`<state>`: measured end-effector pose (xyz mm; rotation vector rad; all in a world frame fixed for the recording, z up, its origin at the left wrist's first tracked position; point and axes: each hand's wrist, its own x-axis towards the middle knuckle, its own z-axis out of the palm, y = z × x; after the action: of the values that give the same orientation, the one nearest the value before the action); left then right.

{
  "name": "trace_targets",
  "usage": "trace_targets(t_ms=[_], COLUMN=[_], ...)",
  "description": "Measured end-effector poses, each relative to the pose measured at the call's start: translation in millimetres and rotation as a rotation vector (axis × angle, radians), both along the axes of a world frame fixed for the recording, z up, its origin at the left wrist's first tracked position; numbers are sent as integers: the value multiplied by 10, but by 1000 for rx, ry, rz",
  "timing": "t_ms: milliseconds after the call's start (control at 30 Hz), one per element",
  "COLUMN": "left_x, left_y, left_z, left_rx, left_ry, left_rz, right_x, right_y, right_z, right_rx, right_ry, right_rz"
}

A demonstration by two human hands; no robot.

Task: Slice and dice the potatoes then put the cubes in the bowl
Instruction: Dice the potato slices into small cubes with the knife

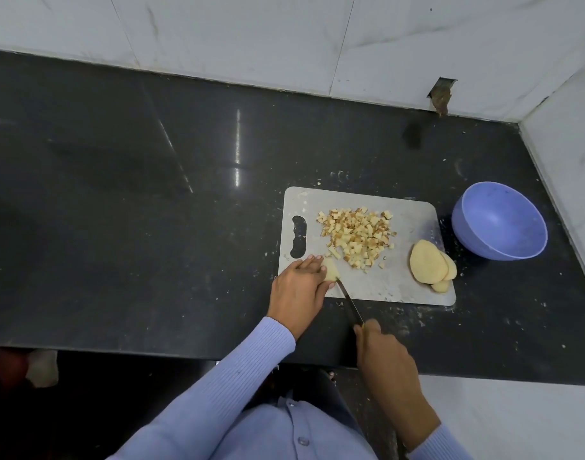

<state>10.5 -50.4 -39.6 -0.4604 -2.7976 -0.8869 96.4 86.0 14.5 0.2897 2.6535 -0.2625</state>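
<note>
Right hand wrapped round knife handle, blade tip at potato piece. Left hand fingers curled onto that piece, pinning it at cutting board near-left corner. Cube pile mid-board. Slices stacked at right edge. Blue bowl just beyond board, on black counter.

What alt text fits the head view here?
A left hand holds a potato piece on a grey cutting board while the right hand cuts it with a knife. Diced cubes, slices and an empty blue bowl lie nearby.
</note>
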Motion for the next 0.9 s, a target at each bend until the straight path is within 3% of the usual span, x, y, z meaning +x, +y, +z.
trace_targets(t_ms=[567, 900], left_x=[50, 33], left_y=[-82, -56], left_z=[-24, 48], left_rx=[-48, -56], left_ry=[-22, 15], left_rz=[-19, 1], right_x=[-202, -435], right_y=[-11, -179], right_z=[21, -39], right_rx=[-107, -89], right_ry=[193, 151], right_rz=[-32, 25])
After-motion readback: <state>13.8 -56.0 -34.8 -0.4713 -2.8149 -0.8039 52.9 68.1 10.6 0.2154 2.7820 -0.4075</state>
